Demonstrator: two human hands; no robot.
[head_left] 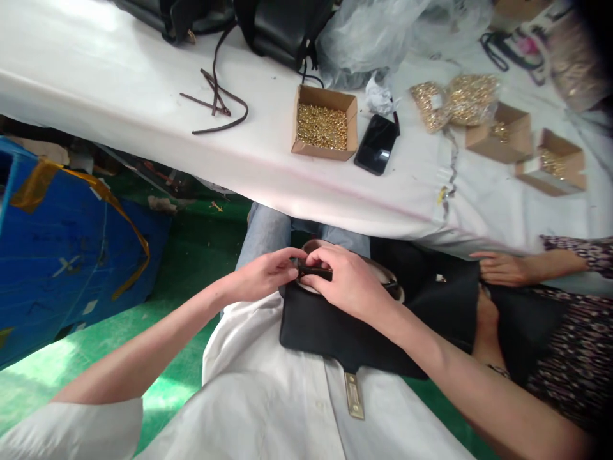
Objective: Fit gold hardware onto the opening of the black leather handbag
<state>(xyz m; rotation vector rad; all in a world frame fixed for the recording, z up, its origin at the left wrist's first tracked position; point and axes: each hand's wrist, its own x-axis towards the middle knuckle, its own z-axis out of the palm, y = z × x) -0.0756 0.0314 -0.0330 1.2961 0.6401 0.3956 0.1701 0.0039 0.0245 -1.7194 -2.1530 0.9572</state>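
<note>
A black bag [330, 329] lies across the lap, its flap toward the body and a gold metal clasp [354, 395] on the flap's tab. My left hand [271, 273] pinches the left end of a dark strap piece [316, 273] at the bag's opening. The fingers of my right hand [347, 278] close round the same piece from the right. Part of the light-coloured lining shows behind my right hand. Any small part between the fingertips is hidden.
On the white table [268, 166] are a carton of gold hardware [323, 128], a phone [377, 144], a dark cord [239, 102] and black bags [282, 29]. A blue box [81, 249] stands left. Another person's hand [507, 268] holds black material at right.
</note>
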